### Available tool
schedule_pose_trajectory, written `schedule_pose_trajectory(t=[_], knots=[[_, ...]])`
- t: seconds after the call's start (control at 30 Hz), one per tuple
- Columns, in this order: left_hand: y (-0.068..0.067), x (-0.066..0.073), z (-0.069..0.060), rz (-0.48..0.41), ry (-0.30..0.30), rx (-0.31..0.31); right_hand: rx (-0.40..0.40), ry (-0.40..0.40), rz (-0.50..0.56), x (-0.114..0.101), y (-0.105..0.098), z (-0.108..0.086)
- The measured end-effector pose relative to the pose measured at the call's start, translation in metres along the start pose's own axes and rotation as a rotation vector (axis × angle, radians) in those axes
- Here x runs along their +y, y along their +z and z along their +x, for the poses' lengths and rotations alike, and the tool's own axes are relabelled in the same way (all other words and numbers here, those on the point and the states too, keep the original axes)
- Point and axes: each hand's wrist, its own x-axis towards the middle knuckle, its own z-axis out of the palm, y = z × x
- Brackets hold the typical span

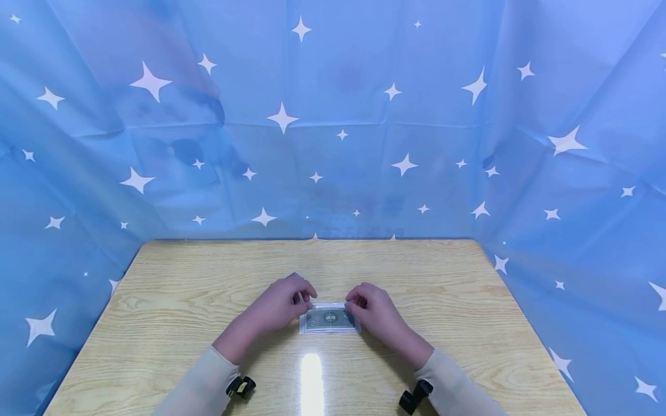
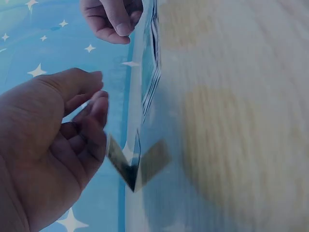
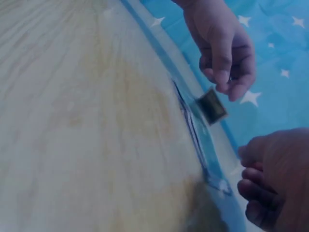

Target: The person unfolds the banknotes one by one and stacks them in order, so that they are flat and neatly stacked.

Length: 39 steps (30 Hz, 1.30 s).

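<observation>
A small stack of green-grey banknotes (image 1: 330, 319) lies flat on the wooden table, its edges slightly uneven. My left hand (image 1: 283, 301) is over the stack's left end, fingers loosely bent; the left wrist view shows nothing between thumb and fingertips. At the opposite end, my right hand (image 1: 378, 312) hovers by the upper right corner, fingers bent and no held thing visible. Another dark, note-like piece (image 1: 294, 275) shows just behind my left hand, mostly hidden by it. This piece (image 3: 212, 107) appears tilted up from the table in the right wrist view.
The wood-grain table (image 1: 171, 312) stretches to both sides of my hands. A blue star-printed curtain (image 1: 333, 86) hangs behind and along its sides. Black wrist cameras (image 1: 241, 386) sit at both cuffs. A bright reflection lies on the tabletop before the stack.
</observation>
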Motion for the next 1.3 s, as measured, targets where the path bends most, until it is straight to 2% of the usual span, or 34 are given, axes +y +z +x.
schedule_pose_trajectory(t=[0.23,0.37,0.57,0.67,0.83,1.03,1.3], knots=[[-0.017,-0.007,-0.002,-0.020,-0.095,0.124,0.014,-0.032,0.052,-0.014,0.003,0.021],[-0.026,-0.016,0.001,0.036,-0.140,0.190,0.004,-0.050,0.046,-0.026,0.009,0.038],[-0.033,-0.028,0.006,0.116,-0.183,0.226,-0.027,-0.042,-0.011,-0.038,0.025,0.066],[-0.034,-0.032,0.008,0.131,-0.198,0.223,-0.069,-0.031,-0.038,-0.044,0.033,0.079],[-0.033,-0.040,0.010,0.148,-0.215,0.180,-0.124,-0.019,-0.085,-0.052,0.045,0.091],[-0.029,-0.048,0.013,0.164,-0.238,0.157,-0.154,-0.007,-0.138,-0.059,0.054,0.096],[-0.022,-0.050,0.017,0.175,-0.243,0.122,-0.190,-0.014,-0.223,-0.055,0.065,0.099]])
